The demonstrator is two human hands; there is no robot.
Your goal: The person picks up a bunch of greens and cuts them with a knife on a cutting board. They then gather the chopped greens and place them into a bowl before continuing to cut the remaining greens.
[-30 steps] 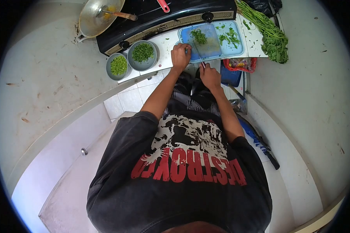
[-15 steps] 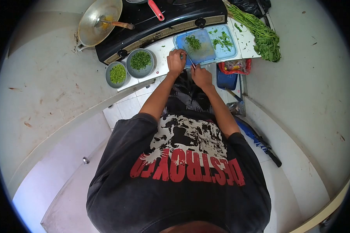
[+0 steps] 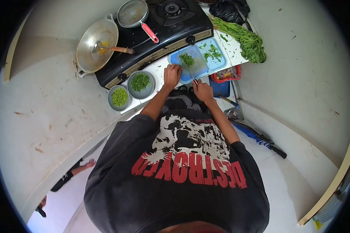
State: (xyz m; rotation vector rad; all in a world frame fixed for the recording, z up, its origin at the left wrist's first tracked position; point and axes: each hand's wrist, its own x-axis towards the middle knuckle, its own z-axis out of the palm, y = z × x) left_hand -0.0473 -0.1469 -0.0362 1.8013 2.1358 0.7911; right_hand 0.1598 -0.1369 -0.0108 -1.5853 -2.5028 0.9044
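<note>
My right hand (image 3: pixel 203 91) is closed round the handle of a knife (image 3: pixel 193 76), whose blade points up over the blue cutting board (image 3: pixel 198 70). Chopped greens (image 3: pixel 186 59) lie in a small pile on the board. At the board's left edge, my left hand (image 3: pixel 172 75) has its fingers curled together; what they hold, if anything, is too small to make out. The board rests on a light blue tray (image 3: pixel 223 58), with loose leaves (image 3: pixel 212 53) on its right part. Two grey bowls to the left hold chopped greens, one darker (image 3: pixel 140 82) and one lighter (image 3: pixel 119 97).
Behind the counter stands a black stove (image 3: pixel 159 23) with a strainer (image 3: pixel 132 13) and a wok (image 3: pixel 91 50). Leafy stalks (image 3: pixel 245 40) and a black bag (image 3: pixel 229 11) are at the back right. A red basket (image 3: pixel 232 73) hangs below. Another person's arm (image 3: pixel 81 167) shows at lower left.
The view has shifted, bringing more of the stove and strainer into sight and the counter lower. Another person's arm has appeared at lower left. My left hand sits slightly farther from the knife.
</note>
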